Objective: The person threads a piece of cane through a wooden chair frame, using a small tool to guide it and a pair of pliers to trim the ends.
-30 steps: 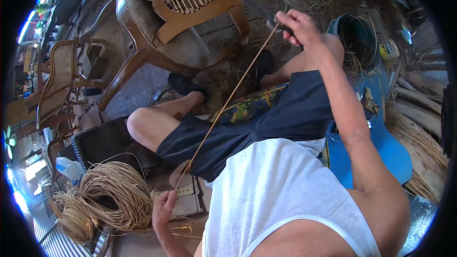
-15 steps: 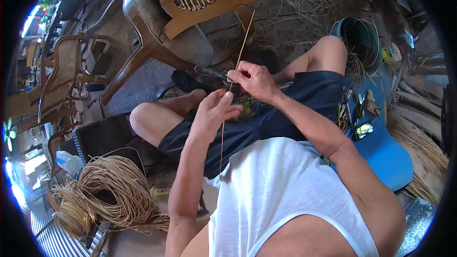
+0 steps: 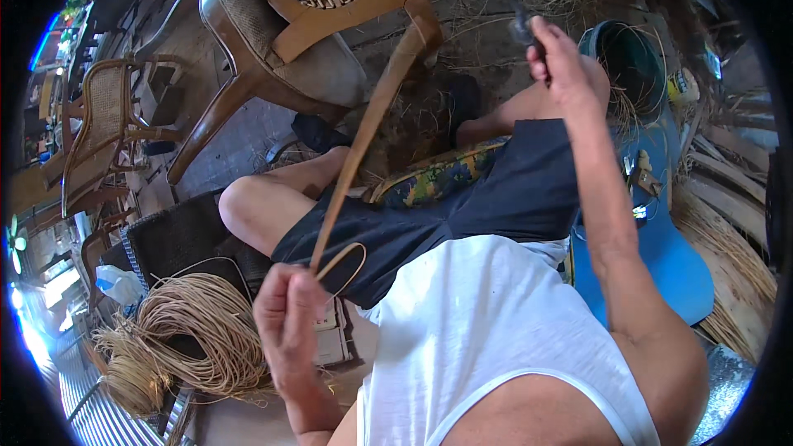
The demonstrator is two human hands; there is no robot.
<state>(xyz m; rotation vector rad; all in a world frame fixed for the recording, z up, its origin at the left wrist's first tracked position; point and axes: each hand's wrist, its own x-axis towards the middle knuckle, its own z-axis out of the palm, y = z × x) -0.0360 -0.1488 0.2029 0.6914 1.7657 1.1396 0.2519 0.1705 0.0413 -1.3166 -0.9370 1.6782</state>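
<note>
Here, from my remote station, I see 2 hands well apart. The left hand point(image 3: 289, 314), the nearer, pinches 1 tan strip point(image 3: 361, 149), its long axis slanting forward and rightward from that hand; I cannot tell whether its far end meets the chair point(image 3: 306, 37). The right hand point(image 3: 560, 64), closed around 1 dark tool point(image 3: 519, 21), lies right of the strip.

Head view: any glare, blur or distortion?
Head view, left rim: blown-out glare; head view, edges: fisheye bending, black corners; head view, middle: the strip in the left hand looks smeared, probably by motion; head view, lower left: coil fairly crisp.
</note>
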